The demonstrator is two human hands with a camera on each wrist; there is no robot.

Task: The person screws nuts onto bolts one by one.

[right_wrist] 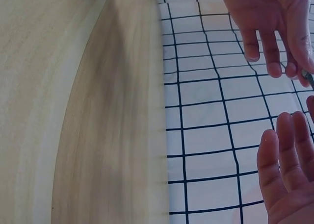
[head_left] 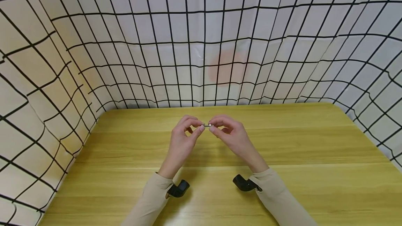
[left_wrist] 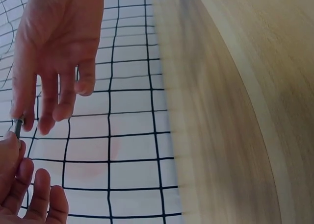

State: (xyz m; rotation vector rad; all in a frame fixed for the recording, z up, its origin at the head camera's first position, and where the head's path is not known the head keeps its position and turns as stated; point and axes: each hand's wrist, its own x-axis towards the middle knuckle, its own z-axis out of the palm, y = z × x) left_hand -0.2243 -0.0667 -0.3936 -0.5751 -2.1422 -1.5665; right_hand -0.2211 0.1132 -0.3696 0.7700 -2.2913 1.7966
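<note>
A tiny silvery metal bolt (head_left: pixel 206 125) is held sideways between the two hands, above the wooden table. My left hand (head_left: pixel 183 138) pinches its left end between thumb and fingertips. At the other end, my right hand (head_left: pixel 233 134) pinches a wider, nut-like part, with thumb and index finger meeting there. The left wrist view shows the bolt (left_wrist: pixel 18 128) as a thin shank running between both hands' fingertips, wider near the right hand (left_wrist: pixel 61 42). In the right wrist view it is mostly cut off by the frame edge. The remaining fingers of both hands are loosely bent.
The wooden table (head_left: pixel 301 149) stretches out beneath both forearms. White sheeting with a black grid (head_left: pixel 176 51) rises behind it and along both sides. Black wrist devices (head_left: pixel 179 188) stick out from the beige sleeves (head_left: pixel 147 198).
</note>
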